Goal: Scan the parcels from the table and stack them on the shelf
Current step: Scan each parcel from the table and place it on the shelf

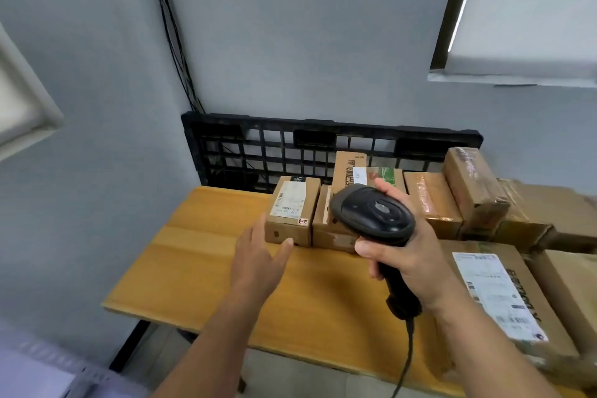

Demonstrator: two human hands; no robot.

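A small parcel is standing near the far edge of the bench, about midway along it. It is showing its white label on the upward face. Its long axis is running from the bench's near edge toward its far edge, and the barcode end of the label is lying nearer the person.

The left hand is reaching over the middle of the bench to this parcel. Its fingers are lying straight and close together by the parcel's left face. The thumb is spreading wide across the front lower edge. Whether they are actually touching the cardboard cannot be told.

The right hand is gripping the black scanner above the bench, with its fingers curling round the handle. The scanner's head is pointing away toward the bench's far edge and slightly left. Its handle is running back down toward the near edge, and a cable is hanging from it.

More brown parcels are crowding the right part of the bench. Among them, a large parcel with a long white label is lying at the near right. A black pallet is leaning upright behind the bench's far edge.
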